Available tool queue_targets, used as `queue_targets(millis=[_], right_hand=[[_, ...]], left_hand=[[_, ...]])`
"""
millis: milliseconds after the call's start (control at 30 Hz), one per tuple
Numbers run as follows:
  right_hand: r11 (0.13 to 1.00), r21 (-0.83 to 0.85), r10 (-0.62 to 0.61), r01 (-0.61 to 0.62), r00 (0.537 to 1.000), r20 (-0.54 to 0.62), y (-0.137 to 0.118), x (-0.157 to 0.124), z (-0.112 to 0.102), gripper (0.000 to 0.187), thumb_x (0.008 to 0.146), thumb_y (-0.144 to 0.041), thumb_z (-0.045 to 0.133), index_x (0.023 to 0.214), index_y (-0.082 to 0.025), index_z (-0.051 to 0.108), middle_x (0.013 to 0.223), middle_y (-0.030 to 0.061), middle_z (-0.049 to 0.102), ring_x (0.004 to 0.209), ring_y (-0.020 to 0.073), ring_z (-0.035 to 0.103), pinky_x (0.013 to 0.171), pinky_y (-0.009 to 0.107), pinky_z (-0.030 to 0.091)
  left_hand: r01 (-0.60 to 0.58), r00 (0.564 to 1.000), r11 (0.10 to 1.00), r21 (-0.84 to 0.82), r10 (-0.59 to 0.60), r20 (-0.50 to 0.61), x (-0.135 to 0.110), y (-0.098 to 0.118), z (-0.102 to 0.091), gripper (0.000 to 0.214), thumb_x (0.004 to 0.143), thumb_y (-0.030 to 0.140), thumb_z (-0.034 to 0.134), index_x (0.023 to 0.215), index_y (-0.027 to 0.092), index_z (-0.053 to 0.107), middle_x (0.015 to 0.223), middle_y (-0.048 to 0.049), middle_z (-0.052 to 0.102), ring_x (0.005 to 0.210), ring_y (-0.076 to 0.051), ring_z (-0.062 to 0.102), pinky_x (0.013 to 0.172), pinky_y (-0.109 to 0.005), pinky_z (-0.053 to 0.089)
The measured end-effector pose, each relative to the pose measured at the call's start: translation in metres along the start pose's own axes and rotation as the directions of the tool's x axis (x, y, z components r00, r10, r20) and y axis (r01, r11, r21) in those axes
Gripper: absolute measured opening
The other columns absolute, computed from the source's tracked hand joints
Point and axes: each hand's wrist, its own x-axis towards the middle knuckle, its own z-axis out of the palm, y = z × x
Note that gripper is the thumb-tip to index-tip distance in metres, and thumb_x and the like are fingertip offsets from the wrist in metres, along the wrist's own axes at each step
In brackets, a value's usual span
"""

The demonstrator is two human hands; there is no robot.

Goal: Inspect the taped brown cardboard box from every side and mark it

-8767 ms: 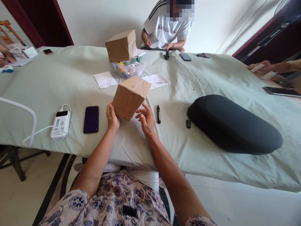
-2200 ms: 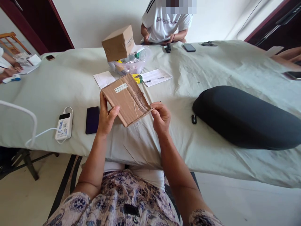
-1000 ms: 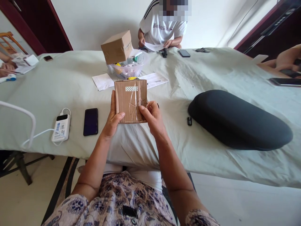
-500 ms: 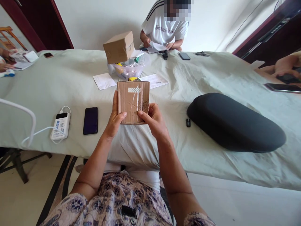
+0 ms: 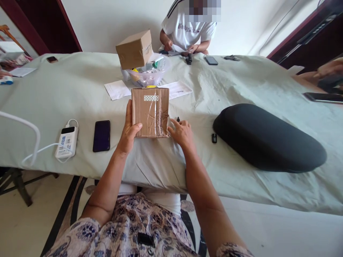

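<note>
A small brown cardboard box (image 5: pixel 150 116), wrapped in clear tape with a dotted white label near its top, is held tilted up above the table. My left hand (image 5: pixel 128 134) grips its left side, thumb on the front face and fingers behind. At the lower right edge, my right hand (image 5: pixel 182 132) has curled fingers, with thumb and forefinger close to the taped edge. Whatever they pinch, if anything, is hidden. Just beyond those fingers shows the tip of a small black object (image 5: pixel 178 119), its kind unclear.
A plastic basin (image 5: pixel 150 79) of packaging bears a larger cardboard box (image 5: pixel 131 51). White papers (image 5: pixel 117 90) lie nearby. Left are a phone (image 5: pixel 102 136) and a power bank (image 5: pixel 66 142) with cable; right, a long black padded seat (image 5: pixel 268 139) and a small black piece (image 5: pixel 214 138). A person (image 5: pixel 189 32) sits opposite.
My right hand has shifted off the box's front face to its right edge, uncovering the small black tip. My left hand keeps its grip. The person opposite has lowered the papers slightly.
</note>
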Motion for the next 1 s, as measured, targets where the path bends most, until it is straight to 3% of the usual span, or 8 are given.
queue_targets(millis=[200,333,433,533,633,733,867,1000], right_hand=[[0.989,-0.041,0.144,-0.141,0.986,0.088,-0.007,-0.004,-0.004,0.045,0.091,-0.025,0.058,0.135,-0.022,0.069,0.125,0.0184,0.061,0.114,0.0287,0.062,0.104,0.045,0.050],[0.976,-0.058,0.217,-0.211,0.965,0.149,-0.006,-0.006,-0.011,0.043,0.093,-0.028,0.053,0.132,-0.026,0.072,0.124,0.0175,0.063,0.105,0.0286,0.067,0.096,0.044,0.052],[0.971,-0.028,0.239,-0.238,0.961,0.138,-0.003,-0.006,-0.013,0.041,0.092,-0.025,0.049,0.122,-0.027,0.076,0.110,0.0140,0.067,0.093,0.0257,0.067,0.089,0.042,0.051],[0.940,0.253,0.214,-0.230,0.973,0.088,0.002,-0.004,-0.013,0.036,0.087,-0.026,0.051,0.109,-0.020,0.079,0.081,0.0060,0.064,0.077,0.0202,0.062,0.083,0.037,0.050],[0.682,0.722,0.152,-0.114,0.988,0.013,0.003,-0.002,-0.013,0.039,0.084,-0.037,0.053,0.110,-0.019,0.075,0.073,-0.0003,0.061,0.069,0.0152,0.059,0.075,0.032,0.050],[0.395,0.910,0.093,0.129,0.979,-0.180,-0.006,-0.005,-0.019,0.040,0.077,-0.040,0.067,0.114,-0.025,0.071,0.082,-0.0026,0.066,0.076,0.0129,0.063,0.078,0.030,0.053],[0.337,0.828,0.077,0.448,0.863,-0.499,-0.035,-0.026,-0.043,0.031,0.082,-0.040,0.078,0.108,-0.028,0.067,0.075,-0.0056,0.062,0.072,0.0101,0.062,0.076,0.027,0.053],[0.283,0.635,0.066,0.719,0.645,-0.761,-0.072,-0.057,-0.070,0.020,0.095,-0.045,0.066,0.099,-0.027,0.061,0.063,-0.0079,0.050,0.052,0.0090,0.052,0.056,0.024,0.047]], left_hand=[[-0.016,1.000,0.999,-0.041,0.016,0.002,0.000,0.002,0.002,0.084,0.080,0.040,0.058,0.159,0.043,0.030,0.169,0.0090,0.034,0.157,-0.025,0.036,0.132,-0.052,0.033],[0.006,1.000,0.999,-0.047,-0.005,0.014,-0.001,0.001,0.001,0.086,0.081,0.043,0.058,0.161,0.042,0.026,0.170,0.0074,0.032,0.157,-0.026,0.036,0.131,-0.053,0.034],[0.020,1.000,0.998,-0.059,-0.018,0.021,-0.002,-0.001,0.001,0.087,0.082,0.043,0.058,0.162,0.042,0.023,0.170,0.0073,0.032,0.157,-0.026,0.037,0.130,-0.052,0.036],[0.012,1.000,0.999,-0.042,-0.012,0.005,-0.002,-0.003,0.000,0.087,0.083,0.043,0.060,0.162,0.042,0.025,0.170,0.0091,0.031,0.157,-0.026,0.036,0.131,-0.053,0.035],[-0.009,1.000,1.000,-0.026,0.009,-0.005,-0.002,-0.004,-0.001,0.085,0.084,0.041,0.060,0.162,0.042,0.027,0.171,0.0106,0.029,0.159,-0.026,0.033,0.132,-0.052,0.032],[-0.002,1.000,0.999,-0.037,0.003,0.017,-0.003,-0.001,-0.002,0.083,0.087,0.037,0.057,0.164,0.041,0.023,0.172,0.0126,0.026,0.161,-0.023,0.028,0.135,-0.047,0.027],[-0.011,0.999,0.998,-0.055,0.013,0.031,-0.004,0.002,-0.001,0.081,0.089,0.033,0.055,0.164,0.042,0.023,0.171,0.0142,0.027,0.161,-0.021,0.026,0.136,-0.043,0.023],[-0.031,0.999,0.997,-0.064,0.033,0.035,-0.006,0.003,0.000,0.080,0.089,0.032,0.056,0.163,0.043,0.026,0.171,0.0162,0.027,0.162,-0.021,0.023,0.137,-0.042,0.019]])
